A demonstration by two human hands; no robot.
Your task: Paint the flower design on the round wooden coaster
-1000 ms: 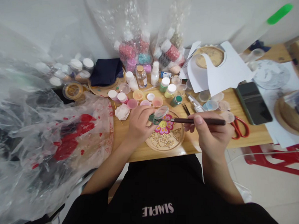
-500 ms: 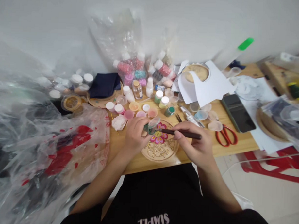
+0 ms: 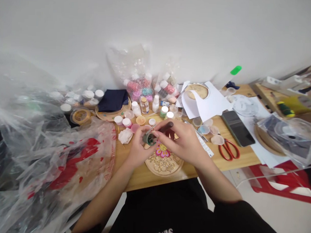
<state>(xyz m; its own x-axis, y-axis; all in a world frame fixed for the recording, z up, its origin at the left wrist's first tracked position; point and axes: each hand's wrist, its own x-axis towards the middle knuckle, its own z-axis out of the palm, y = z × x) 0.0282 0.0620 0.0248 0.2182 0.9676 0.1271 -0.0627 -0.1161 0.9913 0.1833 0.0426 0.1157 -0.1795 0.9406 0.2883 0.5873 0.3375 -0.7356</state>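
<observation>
My left hand [image 3: 137,147] is closed round a small pot of green paint [image 3: 149,139], held just above the table. My right hand [image 3: 183,142] is closed on a dark-handled brush [image 3: 165,127], and its fingertips meet the pot's rim. Below both hands lies a round wooden disc [image 3: 164,161] with gold outlines and a flower painted pink and yellow. Behind the hands stand several small paint pots [image 3: 124,122] with white and coloured lids.
Crumpled clear plastic bags [image 3: 49,150] with red print fill the left. Red scissors [image 3: 229,150], a dark phone [image 3: 238,123], white paper cut-outs [image 3: 209,103] and clear lids lie right of the disc. Bags of bottles [image 3: 141,83] stand by the wall. A red stool [image 3: 278,178] is at the right.
My right hand has moved left from beside the disc to the pot in my left hand, carrying the brush along. The camera has tilted up, showing more wall.
</observation>
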